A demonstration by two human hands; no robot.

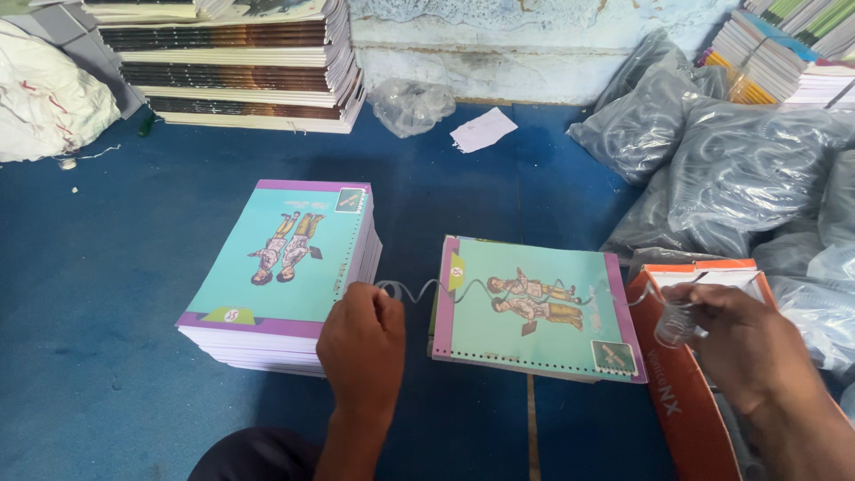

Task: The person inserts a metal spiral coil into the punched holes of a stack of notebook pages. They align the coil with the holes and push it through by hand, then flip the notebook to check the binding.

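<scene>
While the left hand [361,343] pinches one end of a clear plastic coil [525,292] stretched above the single booklet [534,312], the right hand [744,343] pinches its other end over an orange box [681,401], beside a stack of booklets [285,267].

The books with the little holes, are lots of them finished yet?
None looks finished: no coil sits in any book. In hand, the left hand and right hand stretch one clear plastic spiral coil above a single punched book. Left to do: the tall stack of punched books beside the left hand, all unbound. Bags of coils wait on the right.
</scene>
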